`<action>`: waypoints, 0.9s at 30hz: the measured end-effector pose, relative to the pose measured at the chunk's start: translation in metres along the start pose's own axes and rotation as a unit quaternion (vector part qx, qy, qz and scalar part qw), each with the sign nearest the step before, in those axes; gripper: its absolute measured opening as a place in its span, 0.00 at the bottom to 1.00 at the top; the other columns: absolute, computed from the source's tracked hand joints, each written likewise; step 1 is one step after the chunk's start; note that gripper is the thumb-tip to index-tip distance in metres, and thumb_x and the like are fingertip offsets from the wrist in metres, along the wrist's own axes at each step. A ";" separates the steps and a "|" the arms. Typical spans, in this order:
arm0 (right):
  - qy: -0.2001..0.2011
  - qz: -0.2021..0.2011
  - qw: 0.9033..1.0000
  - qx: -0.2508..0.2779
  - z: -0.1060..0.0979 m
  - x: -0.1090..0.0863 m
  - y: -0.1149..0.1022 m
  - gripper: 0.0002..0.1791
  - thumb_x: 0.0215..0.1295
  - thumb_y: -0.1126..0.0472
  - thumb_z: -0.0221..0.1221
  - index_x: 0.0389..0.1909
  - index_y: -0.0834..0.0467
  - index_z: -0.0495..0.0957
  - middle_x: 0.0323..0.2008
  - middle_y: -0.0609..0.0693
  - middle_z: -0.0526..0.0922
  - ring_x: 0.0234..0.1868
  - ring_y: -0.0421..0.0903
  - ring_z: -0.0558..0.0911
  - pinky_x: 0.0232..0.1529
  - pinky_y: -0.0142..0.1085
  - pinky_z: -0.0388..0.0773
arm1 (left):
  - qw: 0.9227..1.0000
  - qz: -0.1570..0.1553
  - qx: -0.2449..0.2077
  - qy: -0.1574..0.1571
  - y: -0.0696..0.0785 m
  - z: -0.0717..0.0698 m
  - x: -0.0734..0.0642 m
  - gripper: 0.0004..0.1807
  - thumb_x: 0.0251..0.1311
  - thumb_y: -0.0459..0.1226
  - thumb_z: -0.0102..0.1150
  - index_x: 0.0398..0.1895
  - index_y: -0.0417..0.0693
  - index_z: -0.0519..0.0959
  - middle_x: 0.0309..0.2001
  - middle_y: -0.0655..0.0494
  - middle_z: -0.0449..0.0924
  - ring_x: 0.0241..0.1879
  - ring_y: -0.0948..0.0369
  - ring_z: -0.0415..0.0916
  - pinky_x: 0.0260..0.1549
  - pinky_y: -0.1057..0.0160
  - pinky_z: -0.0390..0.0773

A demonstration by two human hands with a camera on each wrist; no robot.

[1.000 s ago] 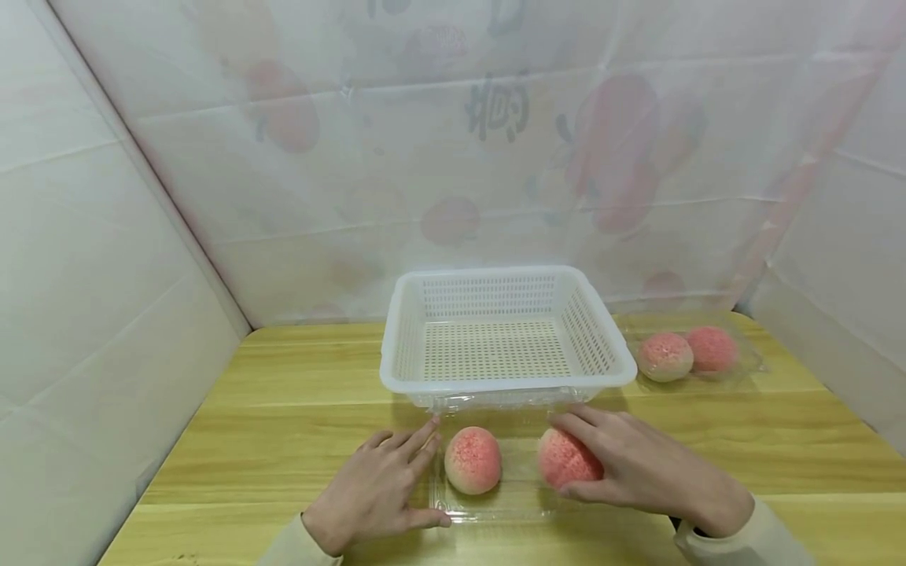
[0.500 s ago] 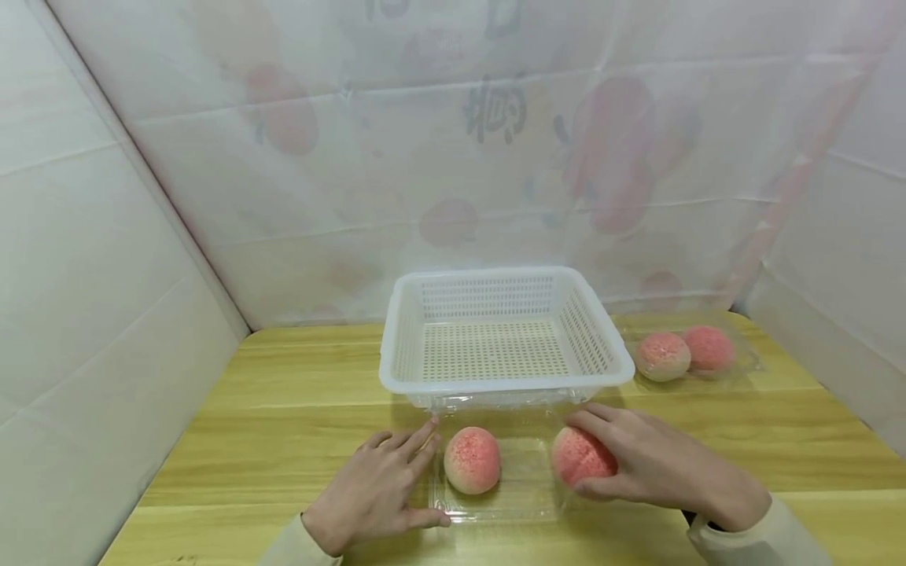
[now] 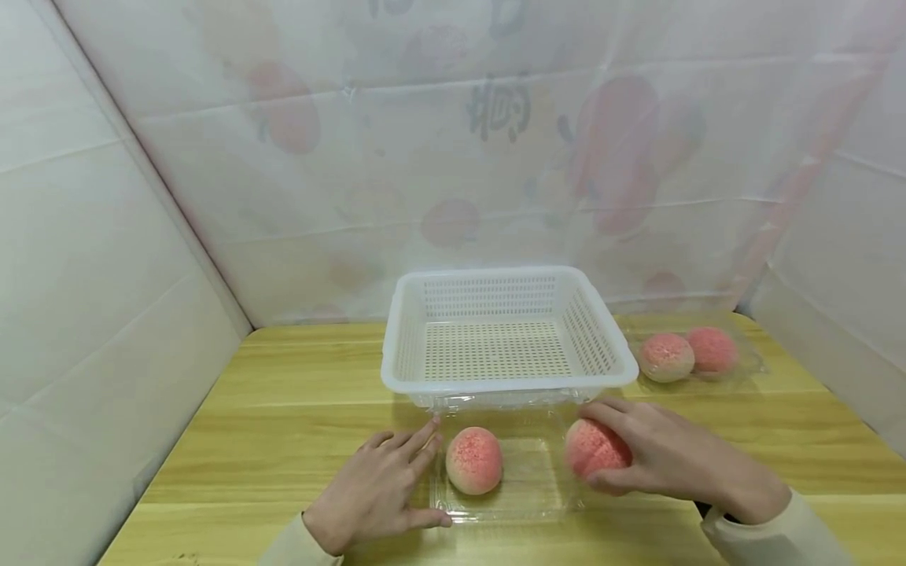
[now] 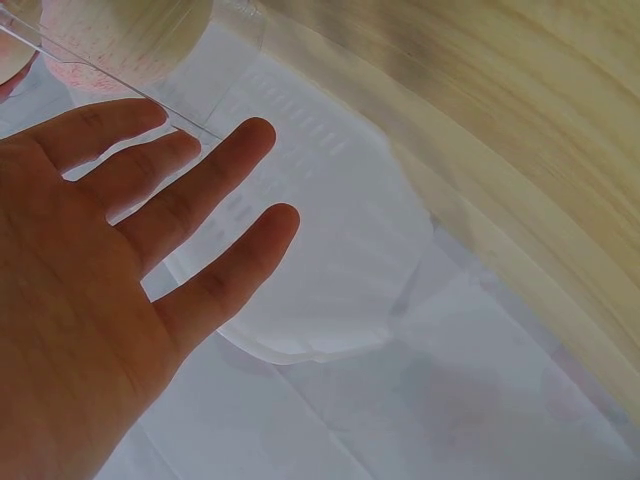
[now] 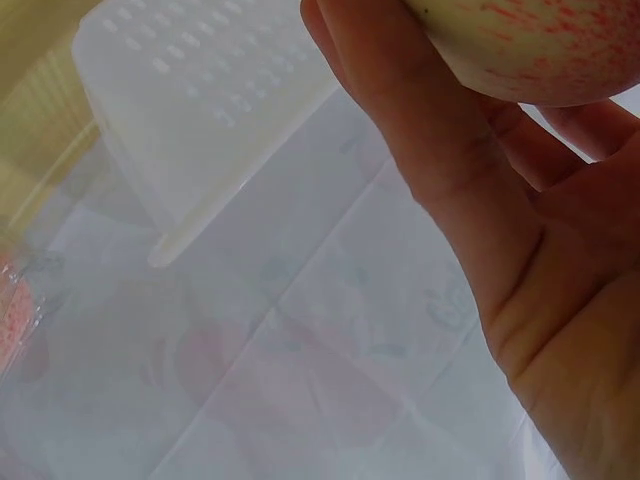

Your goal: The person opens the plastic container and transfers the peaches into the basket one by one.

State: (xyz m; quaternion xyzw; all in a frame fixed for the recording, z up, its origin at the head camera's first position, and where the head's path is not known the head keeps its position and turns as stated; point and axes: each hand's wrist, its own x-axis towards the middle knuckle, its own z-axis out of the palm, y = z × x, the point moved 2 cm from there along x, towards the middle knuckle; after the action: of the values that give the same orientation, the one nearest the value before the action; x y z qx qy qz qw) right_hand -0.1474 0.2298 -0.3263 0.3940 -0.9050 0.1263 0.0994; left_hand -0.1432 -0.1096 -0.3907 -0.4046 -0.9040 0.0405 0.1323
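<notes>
The right hand (image 3: 651, 452) hides the right side of the held peach (image 3: 596, 450), which the right wrist view crops at its upper and right edges. The right end of the clear tray (image 3: 527, 479) is hard to make out. At far right, one packed peach (image 3: 713, 349) is partly behind another. The sleeves (image 3: 775, 536) and the near edge of the worktop (image 3: 283, 401) leave the head view; the wall lettering (image 3: 499, 108) is blurred.
</notes>
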 end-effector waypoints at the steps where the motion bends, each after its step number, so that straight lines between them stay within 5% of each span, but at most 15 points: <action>1: 0.001 0.000 1.000 -0.001 -0.001 0.000 0.001 0.31 0.56 0.43 0.73 0.55 0.55 0.79 0.50 0.43 0.80 0.42 0.38 0.79 0.38 0.38 0.81 | 1.000 0.001 0.000 0.000 0.000 0.000 0.000 0.48 0.62 0.73 0.46 0.65 0.43 0.78 0.73 0.44 0.66 0.57 0.50 0.80 0.51 0.51 0.80; 27: 0.012 0.057 0.998 0.006 -0.021 -0.001 0.022 0.30 0.52 0.44 0.75 0.52 0.56 0.81 0.46 0.41 0.81 0.41 0.39 0.79 0.36 0.35 0.79 | 1.000 -0.002 0.000 -0.003 0.001 -0.001 0.001 0.48 0.62 0.73 0.46 0.66 0.43 0.77 0.73 0.45 0.66 0.57 0.51 0.80 0.51 0.51 0.80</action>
State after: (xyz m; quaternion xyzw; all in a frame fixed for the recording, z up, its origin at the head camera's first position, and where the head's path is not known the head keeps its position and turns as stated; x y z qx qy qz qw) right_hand -0.1615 0.2512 -0.3100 0.3410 -0.9238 0.1420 0.1005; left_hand -0.1430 -0.1087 -0.3899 -0.4023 -0.9054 0.0412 0.1295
